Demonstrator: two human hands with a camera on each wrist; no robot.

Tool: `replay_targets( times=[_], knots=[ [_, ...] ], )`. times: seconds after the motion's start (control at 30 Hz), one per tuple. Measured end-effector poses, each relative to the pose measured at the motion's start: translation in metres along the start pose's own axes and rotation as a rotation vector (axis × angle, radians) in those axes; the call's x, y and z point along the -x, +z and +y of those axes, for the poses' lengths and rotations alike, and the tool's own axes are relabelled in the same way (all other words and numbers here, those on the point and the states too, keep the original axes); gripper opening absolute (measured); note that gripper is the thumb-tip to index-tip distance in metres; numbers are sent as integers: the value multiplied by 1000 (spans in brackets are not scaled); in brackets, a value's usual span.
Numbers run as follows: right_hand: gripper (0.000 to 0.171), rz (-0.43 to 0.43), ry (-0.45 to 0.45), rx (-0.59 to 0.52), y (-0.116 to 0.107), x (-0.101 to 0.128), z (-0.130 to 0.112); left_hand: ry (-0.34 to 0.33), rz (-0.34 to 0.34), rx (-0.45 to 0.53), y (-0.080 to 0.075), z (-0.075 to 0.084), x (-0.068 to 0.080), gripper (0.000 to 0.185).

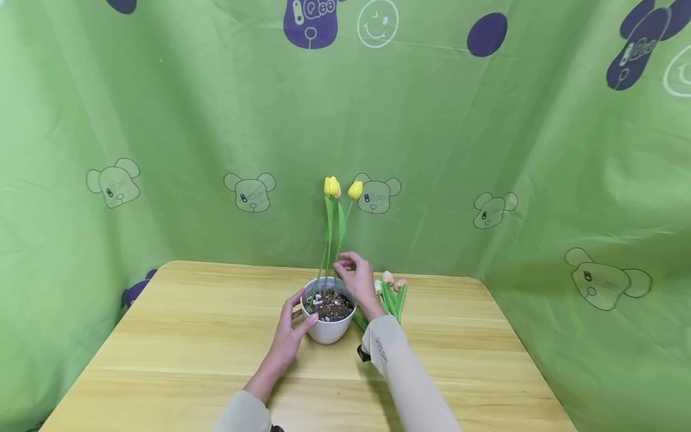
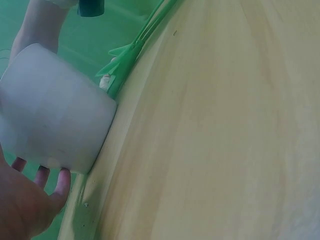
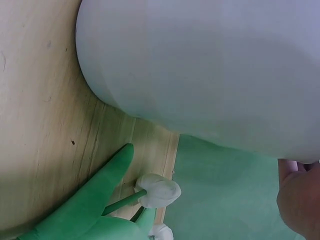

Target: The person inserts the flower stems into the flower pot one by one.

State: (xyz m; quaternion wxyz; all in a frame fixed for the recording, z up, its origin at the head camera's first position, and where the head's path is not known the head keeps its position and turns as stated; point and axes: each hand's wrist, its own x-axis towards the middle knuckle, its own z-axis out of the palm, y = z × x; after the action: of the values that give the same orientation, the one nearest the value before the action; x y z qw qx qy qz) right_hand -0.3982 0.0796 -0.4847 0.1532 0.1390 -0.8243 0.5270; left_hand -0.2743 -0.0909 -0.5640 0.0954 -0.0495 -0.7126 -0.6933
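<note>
the left hand (image 1: 288, 336) cups the near side of the white pot (image 1: 328, 327) at mid-table, fingers curved against its wall. the right hand (image 1: 356, 279) hovers over the soil, fingertips pinching a yellow tulip (image 1: 355, 189) stem. loose tulips (image 1: 394, 291) lie just behind the pot on the wooden table (image 1: 189, 336).

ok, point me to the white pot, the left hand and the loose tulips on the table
white pot (image 1: 327, 329), head view, front wall.
left hand (image 1: 291, 331), head view, back of the hand beside the pot.
loose tulips (image 1: 390, 281), head view, pink bud.
</note>
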Motion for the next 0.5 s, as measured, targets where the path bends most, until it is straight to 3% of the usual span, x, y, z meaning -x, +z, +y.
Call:
replay_targets(
  times=[0.5],
  knots=[
    [26,-29,44,-27,-9,6,4,13,0,14,0,-2,0,70]
  ],
)
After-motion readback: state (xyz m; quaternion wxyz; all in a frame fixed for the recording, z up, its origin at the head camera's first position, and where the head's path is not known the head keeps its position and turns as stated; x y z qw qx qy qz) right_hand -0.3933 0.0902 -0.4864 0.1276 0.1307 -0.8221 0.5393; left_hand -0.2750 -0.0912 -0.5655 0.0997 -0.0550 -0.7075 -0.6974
